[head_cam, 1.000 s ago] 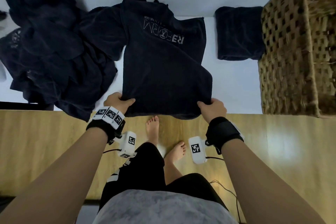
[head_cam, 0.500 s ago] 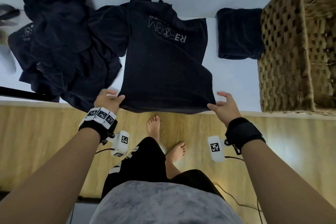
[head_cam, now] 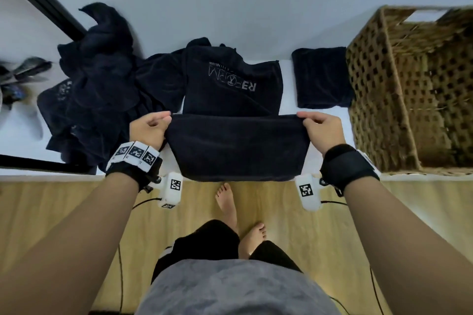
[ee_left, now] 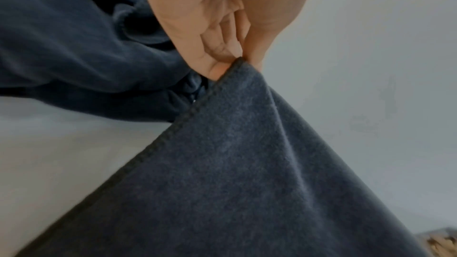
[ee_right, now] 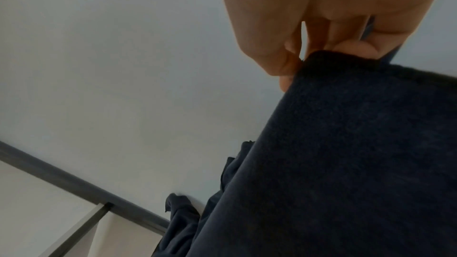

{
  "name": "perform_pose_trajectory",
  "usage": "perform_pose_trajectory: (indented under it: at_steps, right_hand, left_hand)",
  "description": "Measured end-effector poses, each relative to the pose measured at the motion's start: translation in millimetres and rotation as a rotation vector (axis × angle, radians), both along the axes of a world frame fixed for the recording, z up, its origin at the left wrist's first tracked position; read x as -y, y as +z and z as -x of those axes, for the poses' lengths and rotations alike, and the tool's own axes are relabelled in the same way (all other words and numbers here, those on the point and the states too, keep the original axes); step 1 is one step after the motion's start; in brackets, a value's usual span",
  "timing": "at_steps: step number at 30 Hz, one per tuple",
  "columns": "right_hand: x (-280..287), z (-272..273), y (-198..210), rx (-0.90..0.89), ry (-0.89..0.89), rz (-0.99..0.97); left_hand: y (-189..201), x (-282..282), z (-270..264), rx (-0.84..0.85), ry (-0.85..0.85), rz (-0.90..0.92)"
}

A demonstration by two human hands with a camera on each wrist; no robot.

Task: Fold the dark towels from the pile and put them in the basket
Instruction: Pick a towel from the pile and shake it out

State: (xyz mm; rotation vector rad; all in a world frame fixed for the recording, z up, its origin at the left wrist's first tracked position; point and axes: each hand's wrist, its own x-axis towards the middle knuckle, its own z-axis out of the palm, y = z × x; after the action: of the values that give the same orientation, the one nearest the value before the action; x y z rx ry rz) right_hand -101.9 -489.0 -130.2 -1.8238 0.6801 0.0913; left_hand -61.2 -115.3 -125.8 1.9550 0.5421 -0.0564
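The near left corner of the dark towel [head_cam: 236, 147] is pinched between thumb and fingers of the left hand [head_cam: 148, 128], a narrow grip closed on the hemmed edge, as is plainly seen in the left wrist view [ee_left: 259, 163]. The near right corner is held the same way by the right hand [head_cam: 323, 130], with thumb and fingers pressed on the cloth [ee_right: 358, 144]. Between the 2 hands the near half of the towel is raised and stretched taut above the front edge of the counter [head_cam: 312, 112], while the far half, printed with pale lettering, is laid flat toward the back edge. Just left of the held towel, a heap of unfolded dark towels [head_cam: 102, 89] is spread over the left part of the counter, touching the towel's left side. A folded towel [head_cam: 321, 77] is placed to the right of the lettering, against the wall of the woven basket [head_cam: 399, 100], which is stood at the counter's right end.
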Motion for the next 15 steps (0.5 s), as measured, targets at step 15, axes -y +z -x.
perform_pose_trajectory:
  at_steps: [15]
  right_hand:
    - [-13.1,-23.8,-57.6,-0.251,0.047,0.101]
  left_hand:
    - [-61.5,9.2,-50.5,-0.211,-0.289,0.002]
